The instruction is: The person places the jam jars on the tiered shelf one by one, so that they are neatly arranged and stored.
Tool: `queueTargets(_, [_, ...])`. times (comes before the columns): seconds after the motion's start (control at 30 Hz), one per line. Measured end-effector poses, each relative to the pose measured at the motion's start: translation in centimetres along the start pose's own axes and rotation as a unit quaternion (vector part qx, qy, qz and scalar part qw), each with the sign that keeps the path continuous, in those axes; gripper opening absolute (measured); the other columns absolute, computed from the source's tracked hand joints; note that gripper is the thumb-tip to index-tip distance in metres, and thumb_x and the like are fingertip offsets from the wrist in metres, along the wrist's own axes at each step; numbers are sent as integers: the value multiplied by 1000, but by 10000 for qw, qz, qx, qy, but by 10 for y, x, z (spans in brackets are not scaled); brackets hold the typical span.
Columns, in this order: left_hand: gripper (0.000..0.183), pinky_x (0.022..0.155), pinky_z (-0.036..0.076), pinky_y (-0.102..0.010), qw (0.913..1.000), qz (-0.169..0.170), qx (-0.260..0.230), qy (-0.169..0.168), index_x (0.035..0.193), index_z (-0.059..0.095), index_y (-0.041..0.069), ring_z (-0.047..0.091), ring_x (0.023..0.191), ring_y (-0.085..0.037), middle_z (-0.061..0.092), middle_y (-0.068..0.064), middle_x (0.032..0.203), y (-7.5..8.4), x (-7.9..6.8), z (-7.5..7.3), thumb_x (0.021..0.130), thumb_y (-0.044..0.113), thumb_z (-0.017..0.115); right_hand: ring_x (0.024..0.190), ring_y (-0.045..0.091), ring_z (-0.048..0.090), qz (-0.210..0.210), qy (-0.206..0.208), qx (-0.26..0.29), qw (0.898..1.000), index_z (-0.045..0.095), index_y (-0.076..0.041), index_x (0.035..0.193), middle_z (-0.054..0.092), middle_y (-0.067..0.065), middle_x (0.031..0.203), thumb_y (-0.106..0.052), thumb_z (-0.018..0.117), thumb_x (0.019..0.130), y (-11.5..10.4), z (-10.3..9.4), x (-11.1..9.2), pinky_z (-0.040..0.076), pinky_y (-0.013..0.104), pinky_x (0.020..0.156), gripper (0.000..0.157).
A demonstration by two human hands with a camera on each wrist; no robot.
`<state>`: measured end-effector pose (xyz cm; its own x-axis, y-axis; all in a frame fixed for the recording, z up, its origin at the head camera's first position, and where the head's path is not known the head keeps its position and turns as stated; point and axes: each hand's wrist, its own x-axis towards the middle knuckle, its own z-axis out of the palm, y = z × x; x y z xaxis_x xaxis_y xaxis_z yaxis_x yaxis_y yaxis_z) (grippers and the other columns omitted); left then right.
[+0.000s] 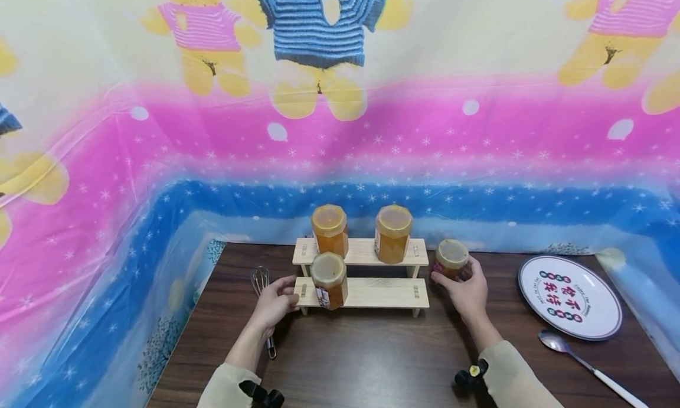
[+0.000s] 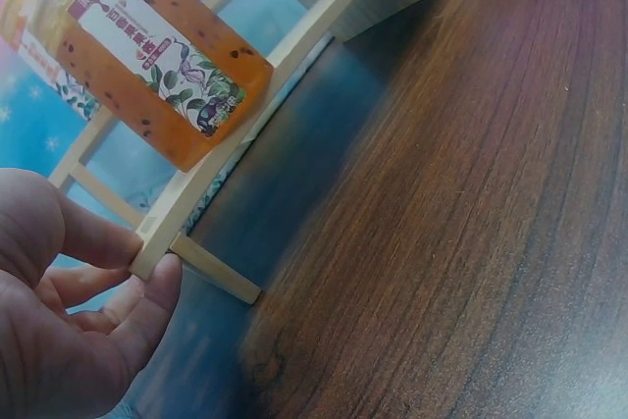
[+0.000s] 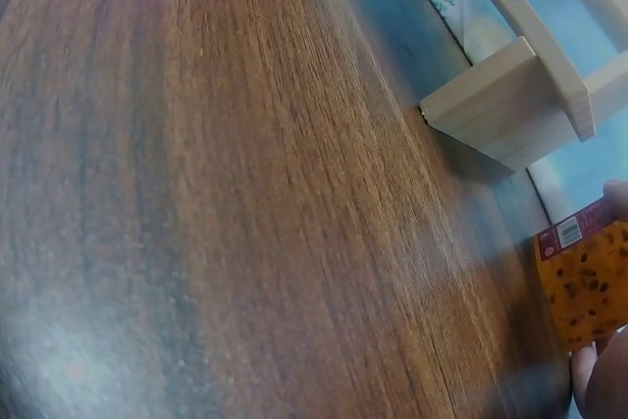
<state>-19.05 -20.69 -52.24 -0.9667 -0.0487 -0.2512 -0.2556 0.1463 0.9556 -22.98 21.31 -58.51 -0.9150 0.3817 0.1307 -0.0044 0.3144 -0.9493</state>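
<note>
A two-tier wooden rack (image 1: 372, 293) stands on the dark table, carrying jars of orange jam. My left hand (image 1: 276, 302) pinches the left end of its lower board, thumb above and fingers beneath in the left wrist view. Just inboard of that grip is a labelled jam jar (image 2: 162, 61) with dark seeds. Two more jars, a left one (image 1: 329, 231) and a right one (image 1: 393, 234), occupy the upper board. To the right of the rack, my right hand (image 1: 470, 287) grips another jam jar (image 1: 451, 257); whether its base touches the table, I cannot tell.
A whisk (image 1: 264, 290) lies left of the rack, partly behind the left hand. At the right are a white plate (image 1: 571, 299) with red lettering and a spoon (image 1: 584, 364) with a white handle. Patterned cloth (image 1: 340, 148) rises behind the table (image 1: 350, 361).
</note>
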Motion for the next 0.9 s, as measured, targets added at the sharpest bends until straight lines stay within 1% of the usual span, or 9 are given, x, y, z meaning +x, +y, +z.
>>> queueTargets(0.1, [60,77,61,-37,10000,13,-2,-1,148,46,-13,66,82,-21,63,-28,117,-1,0,0,88,-13,53,132,39,52,-17,56,-51,10000,48,-9,149,55,18,143,-14,93,78,0,0,-1,47,59,108,84])
queueTargets(0.2, [60,76,61,-35,10000,37,-16,5,147,47,-13,65,81,-21,64,-28,116,-1,0,0,88,-13,53,131,40,53,-45,99,-113,9999,49,-9,148,56,17,143,-14,93,78,0,0,-2,47,59,107,83])
queueTargets(0.37, [60,74,60,-33,10000,58,-41,28,147,47,-13,65,81,-20,64,-27,116,-3,1,0,87,-13,53,129,37,53,-100,157,-109,9998,50,-9,148,56,17,141,-19,93,78,-2,-3,-6,48,59,105,83])
queueTargets(0.6, [61,74,60,-32,10000,49,-40,5,148,46,-13,65,83,-22,63,-28,118,-3,0,-2,88,-12,54,125,33,54,-180,212,-110,9996,51,-9,146,58,14,137,-24,94,77,-12,-11,-10,50,54,101,82])
queueTargets(0.9, [60,74,60,-33,10000,55,-52,-31,148,46,-13,66,84,-22,63,-29,119,-2,0,-2,88,-12,54,122,26,56,-154,195,-225,9994,52,-12,146,59,10,135,-27,95,76,-29,-22,-19,53,49,101,84])
